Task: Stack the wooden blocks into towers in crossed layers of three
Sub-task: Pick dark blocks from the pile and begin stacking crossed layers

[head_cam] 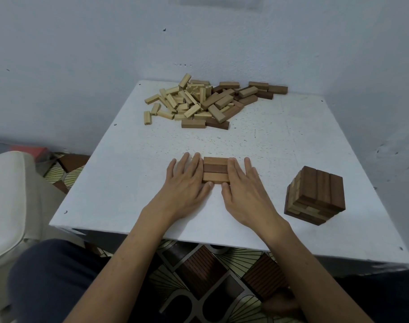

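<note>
Grip released: left hand (187, 183), right hand (243, 185) flat, pressing ends of three-block layer (216, 170); tower (315, 194) well apart, right.

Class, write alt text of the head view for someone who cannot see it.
The left hand and right hand rest against either end of a row of three brown blocks on a white table. A stacked tower stands to the right; loose blocks lie heaped beyond.

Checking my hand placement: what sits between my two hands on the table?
The head view shows a flat layer of three wooden blocks between the left hand and the right hand, touching both.
</note>
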Motion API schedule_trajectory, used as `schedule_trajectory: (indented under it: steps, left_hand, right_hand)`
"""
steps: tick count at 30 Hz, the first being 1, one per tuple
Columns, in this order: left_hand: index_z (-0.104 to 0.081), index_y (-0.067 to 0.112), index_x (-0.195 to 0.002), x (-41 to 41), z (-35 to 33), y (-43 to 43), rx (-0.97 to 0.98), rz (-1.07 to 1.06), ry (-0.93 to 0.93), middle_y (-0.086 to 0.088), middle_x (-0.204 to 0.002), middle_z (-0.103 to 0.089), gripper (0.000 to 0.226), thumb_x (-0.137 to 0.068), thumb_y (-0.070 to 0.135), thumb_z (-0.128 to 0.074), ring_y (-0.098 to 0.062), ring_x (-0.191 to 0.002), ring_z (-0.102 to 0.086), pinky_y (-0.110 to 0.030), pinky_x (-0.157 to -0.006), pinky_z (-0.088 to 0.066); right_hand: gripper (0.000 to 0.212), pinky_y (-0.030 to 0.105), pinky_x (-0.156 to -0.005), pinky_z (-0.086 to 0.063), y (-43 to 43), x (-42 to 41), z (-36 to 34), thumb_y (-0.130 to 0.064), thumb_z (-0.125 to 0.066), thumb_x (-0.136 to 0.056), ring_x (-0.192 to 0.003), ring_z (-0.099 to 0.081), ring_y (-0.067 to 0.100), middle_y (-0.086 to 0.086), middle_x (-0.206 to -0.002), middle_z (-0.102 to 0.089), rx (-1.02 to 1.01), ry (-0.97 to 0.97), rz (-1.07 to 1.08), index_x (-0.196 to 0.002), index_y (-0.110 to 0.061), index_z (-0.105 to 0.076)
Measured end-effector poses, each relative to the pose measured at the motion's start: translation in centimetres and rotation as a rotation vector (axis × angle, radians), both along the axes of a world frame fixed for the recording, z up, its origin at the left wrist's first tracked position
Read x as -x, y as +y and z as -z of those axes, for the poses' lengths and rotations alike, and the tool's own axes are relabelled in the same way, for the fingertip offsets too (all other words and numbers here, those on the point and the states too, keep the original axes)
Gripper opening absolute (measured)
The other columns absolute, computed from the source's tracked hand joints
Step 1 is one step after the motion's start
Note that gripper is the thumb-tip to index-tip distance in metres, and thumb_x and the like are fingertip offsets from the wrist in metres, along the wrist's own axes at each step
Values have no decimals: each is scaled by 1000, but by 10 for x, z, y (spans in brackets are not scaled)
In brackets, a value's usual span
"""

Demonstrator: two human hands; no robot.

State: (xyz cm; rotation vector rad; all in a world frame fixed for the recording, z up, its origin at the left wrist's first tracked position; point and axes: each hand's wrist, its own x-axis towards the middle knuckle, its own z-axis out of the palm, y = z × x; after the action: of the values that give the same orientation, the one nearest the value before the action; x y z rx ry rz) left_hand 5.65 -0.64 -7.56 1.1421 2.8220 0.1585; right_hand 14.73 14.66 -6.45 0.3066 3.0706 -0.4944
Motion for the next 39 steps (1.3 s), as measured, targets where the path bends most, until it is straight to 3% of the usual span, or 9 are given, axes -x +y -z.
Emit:
schedule_trajectory:
  steps: [15, 22, 27, 32, 35, 39]
  left_hand:
    - [-3, 7, -157, -3, -2, 1, 4, 4, 20, -7, -166, -1, 96, -80, 61, 15, -27, -153, 4, -44, -121, 5]
    - [-3, 14, -158, 10, -12, -9, -128, 20, -107, -2, -166, -2, 98, -82, 74, -16, -17, -152, 5, -38, -122, 3]
    - [-11, 18, -159, 26, -19, -13, -264, 113, -149, -1, -162, -24, 90, -86, 60, -42, -17, -150, -16, -33, -119, -8]
    - [-21, 18, -157, 36, -18, -9, -281, 143, -206, 3, -151, -44, 97, -76, 67, -41, -19, -142, -34, -42, -118, -21]
    - [-21, 18, -157, 37, -14, -10, -332, 141, -232, 5, -147, -48, 96, -76, 64, -46, -17, -138, -38, -38, -118, -21]
    - [-19, 18, -157, 38, -13, -13, -385, 145, -228, 7, -142, -52, 101, -74, 62, -54, -20, -133, -43, -47, -115, -27]
  right_hand:
    - [62, 38, -124, 3, -5, 0, 2, -29, -20, -107, -152, 12, 29, 12, -166, 3, -38, -31, 3, -155, -3, 9]
    - [70, 36, -124, 4, 4, -2, -10, -30, -32, -104, -152, 13, 25, 10, -166, 6, 70, 2, 4, -156, -8, 10]
    - [74, 34, -121, 2, 7, 5, -24, -21, -40, -101, -152, 11, 24, 4, -166, 4, 151, -29, -38, -157, -11, 8]
    - [75, 32, -120, -1, 4, 8, -32, -20, -41, -101, -152, 8, 21, 5, -166, -2, 210, -69, -20, -158, -14, 7]
    - [76, 31, -120, -3, 4, 6, -37, -20, -43, -101, -152, 4, 20, 6, -166, -4, 217, -79, -15, -158, -16, 7]
    - [82, 34, -121, -8, 4, 5, -39, -22, -49, -98, -152, -2, 21, 6, -164, -11, 217, -84, -17, -157, -17, 8]
